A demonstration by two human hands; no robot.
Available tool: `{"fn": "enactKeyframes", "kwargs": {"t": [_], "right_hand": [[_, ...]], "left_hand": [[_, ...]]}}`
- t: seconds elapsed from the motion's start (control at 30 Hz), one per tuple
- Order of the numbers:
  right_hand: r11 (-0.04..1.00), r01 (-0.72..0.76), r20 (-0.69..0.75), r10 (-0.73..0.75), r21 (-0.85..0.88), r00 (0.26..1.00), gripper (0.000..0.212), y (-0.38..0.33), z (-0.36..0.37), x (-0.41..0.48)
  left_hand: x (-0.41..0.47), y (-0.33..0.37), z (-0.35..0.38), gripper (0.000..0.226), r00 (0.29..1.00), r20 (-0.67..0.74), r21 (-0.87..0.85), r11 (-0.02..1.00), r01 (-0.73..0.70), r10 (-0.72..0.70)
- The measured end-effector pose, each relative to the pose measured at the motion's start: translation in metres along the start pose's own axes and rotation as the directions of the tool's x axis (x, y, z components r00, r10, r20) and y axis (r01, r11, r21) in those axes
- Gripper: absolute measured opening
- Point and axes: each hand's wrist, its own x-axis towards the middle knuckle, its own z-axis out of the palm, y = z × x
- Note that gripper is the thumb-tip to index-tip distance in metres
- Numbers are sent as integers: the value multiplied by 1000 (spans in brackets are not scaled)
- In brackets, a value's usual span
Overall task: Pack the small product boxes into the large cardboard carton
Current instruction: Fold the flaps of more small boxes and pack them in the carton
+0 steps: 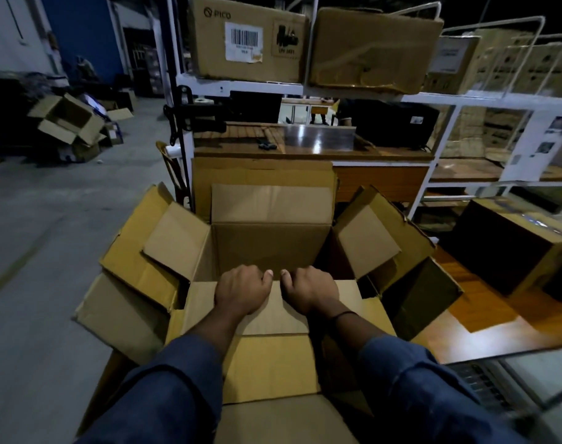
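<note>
Head view: a white metal shelving rack [337, 94] loaded with brown cardboard cases [247, 40] is seen beyond the work.
Carton: the large brown cardboard carton [270, 245] is stood open directly below, flaps folded outward; nothing is seen inside (its floor is mostly hidden).
Flap: the tan near flap [273, 318] is gripped at its inner edge.
Left hand [243, 290]: fingers are curled over that edge.
Right hand [310, 291]: likewise clamped, just beside.
Small product boxes: none can be made out.
Progress: packing is judged not yet begun; all loading is left.

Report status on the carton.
Left hand and right hand grip the near flap. Carton open, nothing seen inside. Nothing blocks the opening.
</note>
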Motion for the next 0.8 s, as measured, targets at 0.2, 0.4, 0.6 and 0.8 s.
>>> {"fn": "enactKeyframes", "kwargs": {"t": [0.2,0.4,0.6,0.8], "right_hand": [[1000,-6,47,8,-27,999,69,5,1,-5],[935,-257,-94,241,-246,966,85,66,-7,-10],[938,-266,17,277,-223,961,109,99,-31,-26],[957,-211,133,240,-200,962,94,98,-36,-34]], "left_hand": [[-6,0,-5,58,999,38,-28,1000,11,-9],[-6,-44,-5,90,936,-24,280,897,342,-350],[-9,-45,-15,102,914,19,266,883,386,-405],[-14,-41,-16,98,904,37,288,870,399,-427]]}}
